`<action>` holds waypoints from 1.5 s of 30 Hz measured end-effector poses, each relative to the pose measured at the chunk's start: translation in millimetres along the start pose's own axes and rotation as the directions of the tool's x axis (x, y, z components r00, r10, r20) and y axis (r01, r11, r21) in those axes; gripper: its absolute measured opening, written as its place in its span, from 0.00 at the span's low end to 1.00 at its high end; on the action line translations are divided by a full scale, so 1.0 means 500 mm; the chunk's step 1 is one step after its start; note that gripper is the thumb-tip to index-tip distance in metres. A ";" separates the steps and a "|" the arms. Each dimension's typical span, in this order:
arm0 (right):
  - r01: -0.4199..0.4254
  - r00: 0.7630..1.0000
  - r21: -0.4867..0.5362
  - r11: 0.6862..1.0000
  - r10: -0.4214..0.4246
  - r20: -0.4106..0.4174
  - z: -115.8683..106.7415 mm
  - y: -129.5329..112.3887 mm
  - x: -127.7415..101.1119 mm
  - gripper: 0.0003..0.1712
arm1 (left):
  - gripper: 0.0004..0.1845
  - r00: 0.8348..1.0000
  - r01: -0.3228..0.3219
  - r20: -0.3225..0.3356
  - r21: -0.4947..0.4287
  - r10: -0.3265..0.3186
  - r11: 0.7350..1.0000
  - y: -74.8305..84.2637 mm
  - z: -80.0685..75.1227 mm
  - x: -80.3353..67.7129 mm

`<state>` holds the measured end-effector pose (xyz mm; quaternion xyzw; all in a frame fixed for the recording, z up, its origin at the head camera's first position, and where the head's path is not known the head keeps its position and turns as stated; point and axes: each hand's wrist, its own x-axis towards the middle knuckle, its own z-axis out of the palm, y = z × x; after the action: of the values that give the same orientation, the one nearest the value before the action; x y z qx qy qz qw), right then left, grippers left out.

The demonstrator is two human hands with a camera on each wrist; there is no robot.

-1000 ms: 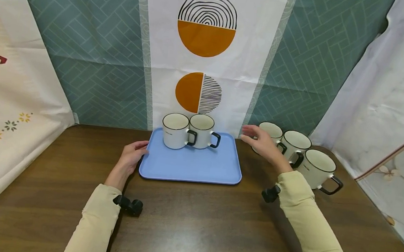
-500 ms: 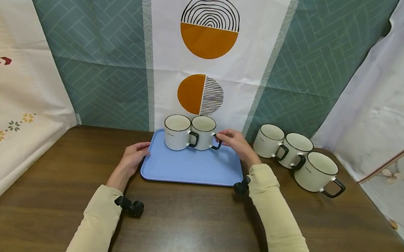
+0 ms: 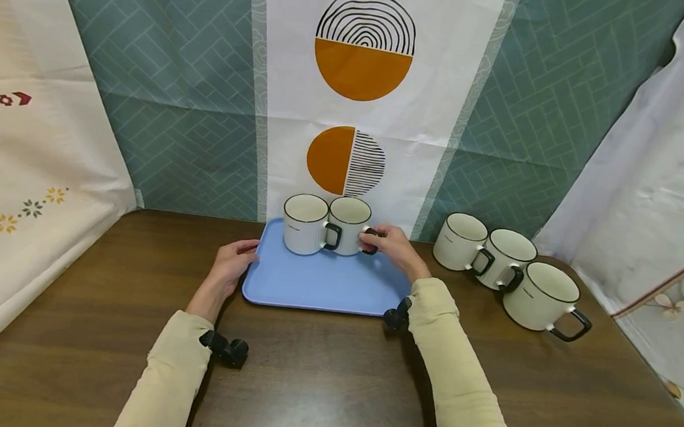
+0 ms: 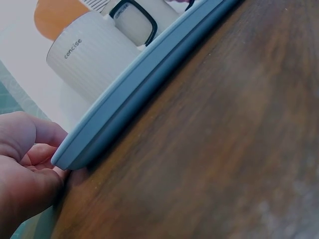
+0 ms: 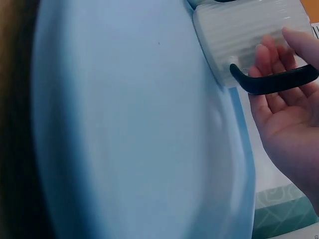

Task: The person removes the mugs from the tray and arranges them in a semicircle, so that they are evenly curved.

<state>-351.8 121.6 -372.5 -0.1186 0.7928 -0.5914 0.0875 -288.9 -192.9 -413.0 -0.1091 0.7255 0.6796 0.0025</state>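
A blue tray (image 3: 324,286) lies on the dark wooden table with two white mugs side by side at its far edge. My left hand (image 3: 231,265) holds the tray's left rim (image 4: 139,94), thumb and fingers closing on its corner, close to the left mug (image 3: 303,227). My right hand (image 3: 388,244) is at the black handle (image 5: 271,82) of the right mug (image 3: 347,227). In the right wrist view the handle lies across my nearly straight fingers (image 5: 266,57), whose tips touch the mug's wall, with the palm open.
Three more white mugs stand in a row on the table, right of the tray: one (image 3: 459,241), a second (image 3: 503,256) and the nearest (image 3: 537,296). Hanging cloths close the back and both sides. Bare table (image 3: 329,373) stretches toward me.
My right hand left the row of mugs on the right, swept left to the tray, and now lies against the right mug's handle. The left hand stayed on the tray's rim.
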 end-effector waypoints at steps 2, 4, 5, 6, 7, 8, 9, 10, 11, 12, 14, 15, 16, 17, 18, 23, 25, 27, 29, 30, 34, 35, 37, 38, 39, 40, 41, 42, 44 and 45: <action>0.026 1.000 -0.004 1.000 -0.026 0.016 0.003 0.002 0.000 0.12 | 0.24 1.000 -0.004 0.000 0.001 0.004 1.000 0.001 0.000 0.000; 0.041 0.999 0.001 0.999 -0.041 0.031 0.007 0.004 0.001 0.14 | 0.24 1.000 -0.007 -0.006 0.001 0.007 1.000 0.002 -0.002 0.000; 0.045 0.998 0.003 0.999 -0.045 0.036 0.008 0.004 0.001 0.15 | 0.24 1.000 -0.008 -0.007 0.000 0.008 1.000 0.002 -0.002 -0.001; 0.045 0.998 0.008 0.999 -0.045 0.040 0.010 0.006 0.001 0.16 | 0.24 1.000 -0.007 -0.006 0.002 0.007 1.000 0.001 -0.002 -0.001; 0.043 0.998 0.011 0.999 -0.043 0.043 0.011 0.007 0.001 0.17 | 0.24 1.000 -0.004 -0.006 0.002 0.004 1.000 0.001 -0.002 -0.001; 0.040 0.998 0.015 0.999 -0.041 0.043 0.013 0.009 0.001 0.17 | 0.24 1.000 -0.003 -0.006 0.001 0.003 1.000 0.000 -0.002 -0.001; 0.037 0.998 0.021 0.999 -0.037 0.045 0.013 0.011 0.002 0.17 | 0.24 1.000 0.001 -0.005 0.002 -0.001 1.000 -0.001 -0.002 -0.001; 0.032 0.999 0.024 0.999 -0.033 0.043 0.014 0.013 0.002 0.18 | 0.24 1.000 0.000 0.000 0.007 0.000 1.000 -0.002 -0.002 -0.001; 0.029 0.999 0.024 0.999 -0.030 0.039 0.015 0.013 0.001 0.18 | 0.24 1.000 0.002 0.003 0.007 -0.002 1.000 -0.003 -0.002 -0.001; 0.026 0.999 0.023 0.999 -0.027 0.034 0.016 0.014 0.000 0.18 | 0.24 1.000 -0.003 0.007 0.011 0.003 1.000 -0.004 -0.001 -0.001; 0.026 0.999 0.025 0.999 -0.027 0.021 0.018 0.014 -0.002 0.19 | 0.24 1.000 -0.013 0.008 0.011 0.013 1.000 -0.003 -0.001 -0.001; 0.031 0.999 0.045 0.999 -0.031 0.019 0.019 0.012 -0.004 0.20 | 0.24 1.000 -0.018 0.007 0.011 0.018 1.000 -0.002 -0.002 -0.001; 0.034 0.999 0.065 0.997 -0.035 0.013 0.020 0.011 -0.005 0.22 | 0.24 1.000 -0.025 0.008 0.012 0.024 1.000 -0.001 -0.002 -0.002; 0.039 0.999 0.088 0.995 -0.040 0.010 0.020 0.010 -0.006 0.22 | 0.24 1.000 -0.026 0.006 0.009 0.026 1.000 0.000 -0.002 -0.001; 0.043 0.999 0.116 0.992 -0.045 0.009 0.021 0.009 -0.007 0.23 | 0.24 1.000 -0.031 0.007 0.012 0.031 0.999 0.001 -0.002 -0.001; 0.052 0.999 0.201 0.978 -0.052 -0.002 0.025 0.006 -0.007 0.22 | 0.24 1.000 -0.024 0.005 0.024 0.024 0.999 0.003 -0.004 -0.002; 0.050 0.999 0.209 0.977 -0.049 -0.010 0.027 0.007 -0.006 0.20 | 0.24 1.000 -0.021 0.004 0.022 0.021 1.000 0.002 -0.003 -0.002; 0.046 0.999 0.213 0.976 -0.043 -0.017 0.027 0.008 -0.007 0.20 | 0.24 1.000 -0.018 0.005 0.020 0.018 1.000 0.002 -0.002 -0.003; 0.035 0.999 0.224 0.974 -0.030 -0.024 0.027 0.008 -0.008 0.20 | 0.24 1.000 -0.014 0.008 0.017 0.014 1.000 0.001 -0.001 -0.003; 0.032 0.999 0.227 0.973 -0.026 -0.028 0.027 0.007 -0.009 0.20 | 0.24 1.000 -0.013 0.009 0.019 0.013 1.000 0.001 0.000 -0.003; 0.023 0.999 0.231 0.973 -0.017 -0.028 0.026 0.006 -0.011 0.20 | 0.24 1.000 -0.011 0.012 0.012 0.011 1.000 0.001 0.001 -0.003; 0.024 0.999 0.232 0.972 -0.017 -0.029 0.026 0.005 -0.011 0.20 | 0.24 1.000 -0.011 0.012 0.011 0.011 1.000 0.001 0.001 -0.002; 0.024 0.999 0.230 0.973 -0.018 -0.029 0.025 0.003 -0.013 0.20 | 0.24 1.000 -0.011 0.012 0.008 0.011 1.000 0.001 0.002 -0.002; 0.021 0.999 0.234 0.972 -0.014 -0.034 0.025 0.001 -0.014 0.20 | 0.24 1.000 -0.010 0.012 0.007 0.010 1.000 0.001 0.002 -0.001; 0.018 0.999 0.235 0.972 -0.008 -0.041 0.025 -0.002 -0.015 0.20 | 0.24 1.000 -0.008 0.011 0.006 0.008 1.000 0.000 0.002 -0.001; 0.014 0.999 0.238 0.971 -0.002 -0.050 0.026 -0.006 -0.017 0.20 | 0.24 1.000 -0.008 0.011 0.006 0.008 1.000 0.000 0.002 0.000; 0.009 0.998 0.239 0.971 0.005 -0.059 0.027 -0.010 -0.018 0.20 | 0.24 1.000 -0.008 0.010 0.007 0.008 1.000 -0.001 0.002 0.000; 0.002 0.998 0.238 0.971 0.014 -0.068 0.027 -0.014 -0.020 0.20 | 0.24 1.000 -0.008 0.009 0.007 0.007 1.000 -0.002 0.002 0.001; -0.012 0.995 0.245 0.970 0.036 -0.096 0.028 -0.022 -0.025 0.20 | 0.23 1.000 -0.003 0.005 0.008 0.003 1.000 -0.003 0.001 0.001; -0.020 0.993 0.248 0.969 0.048 -0.110 0.027 -0.026 -0.028 0.20 | 0.24 1.000 -0.002 0.004 0.009 0.002 1.000 -0.003 0.000 0.001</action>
<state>-333.5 109.7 -364.1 -0.0590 0.7190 -0.6894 0.0658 -289.4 -192.9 -414.6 -0.1072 0.7286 0.6765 0.0037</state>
